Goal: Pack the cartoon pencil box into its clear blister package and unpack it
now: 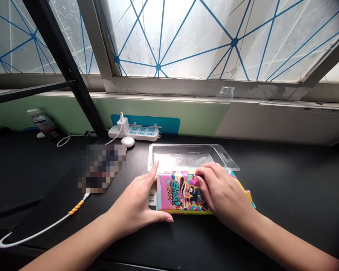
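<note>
A flat, colourful printed box [183, 192], pink and yellow with cartoon lettering, lies on the black table in front of me. My left hand [139, 199] spans its left end, thumb along the near edge and index finger by the far corner. My right hand [226, 192] rests over the right part of the box, thumb and index finger pinched together at its upper edge; what lies between the fingertips is too small to make out. Just beyond the box sits a clear plastic tray [183, 158]. A barcoded white piece [152, 196] shows beside my left palm.
At the back stands a white power strip [142, 132] with a plugged-in charger [123, 125]. A blurred-out phone-shaped object [103, 169] with a white cable [45, 232] lies left. Farther back are a white mouse-like object [128, 141], a bottle [43, 121] and a black metal post [64, 64].
</note>
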Demonstrator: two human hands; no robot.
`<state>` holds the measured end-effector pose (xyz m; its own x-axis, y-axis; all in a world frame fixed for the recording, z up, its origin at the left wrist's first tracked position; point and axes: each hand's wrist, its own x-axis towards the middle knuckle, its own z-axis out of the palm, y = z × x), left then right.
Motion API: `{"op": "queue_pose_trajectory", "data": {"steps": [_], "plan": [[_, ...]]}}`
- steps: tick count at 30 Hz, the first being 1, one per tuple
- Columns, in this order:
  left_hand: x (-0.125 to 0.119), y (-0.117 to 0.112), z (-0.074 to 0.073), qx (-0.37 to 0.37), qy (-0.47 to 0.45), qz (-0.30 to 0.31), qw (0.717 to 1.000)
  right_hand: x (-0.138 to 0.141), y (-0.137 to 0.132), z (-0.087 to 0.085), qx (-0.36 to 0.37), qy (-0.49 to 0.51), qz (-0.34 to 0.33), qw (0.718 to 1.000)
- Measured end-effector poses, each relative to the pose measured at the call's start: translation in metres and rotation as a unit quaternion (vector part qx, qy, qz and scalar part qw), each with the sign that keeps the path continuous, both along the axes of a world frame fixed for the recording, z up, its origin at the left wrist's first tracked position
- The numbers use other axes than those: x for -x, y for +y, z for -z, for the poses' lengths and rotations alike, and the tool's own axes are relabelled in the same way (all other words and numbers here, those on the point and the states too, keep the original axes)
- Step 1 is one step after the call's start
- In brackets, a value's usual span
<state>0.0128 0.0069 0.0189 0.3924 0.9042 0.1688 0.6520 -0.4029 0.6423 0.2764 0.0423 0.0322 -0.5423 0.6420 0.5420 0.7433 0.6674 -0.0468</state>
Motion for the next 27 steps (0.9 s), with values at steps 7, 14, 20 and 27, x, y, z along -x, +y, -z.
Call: {"op": "queue_pose_trajectory", "data": {"steps": [7, 14, 20, 27], "plan": [[0.009, 0.004, -0.003, 0.003, 0.031, 0.041, 0.999, -0.013, -0.016, -0.015, -0.15, 0.025, -0.065, 0.986], [0.027, 0.003, 0.002, 0.031, -0.008, 0.06, 0.998, -0.053, -0.059, -0.026, -0.035, -0.01, -0.206, 0.978], [0.018, 0.003, -0.005, 0.051, 0.069, 0.04, 0.996, -0.109, -0.051, 0.002, 0.039, -0.054, -0.15, 0.986], [0.016, 0.004, -0.003, 0.062, 0.094, 0.04, 0.993, -0.144, -0.037, 0.029, 0.208, -0.017, -0.016, 0.978]]}}
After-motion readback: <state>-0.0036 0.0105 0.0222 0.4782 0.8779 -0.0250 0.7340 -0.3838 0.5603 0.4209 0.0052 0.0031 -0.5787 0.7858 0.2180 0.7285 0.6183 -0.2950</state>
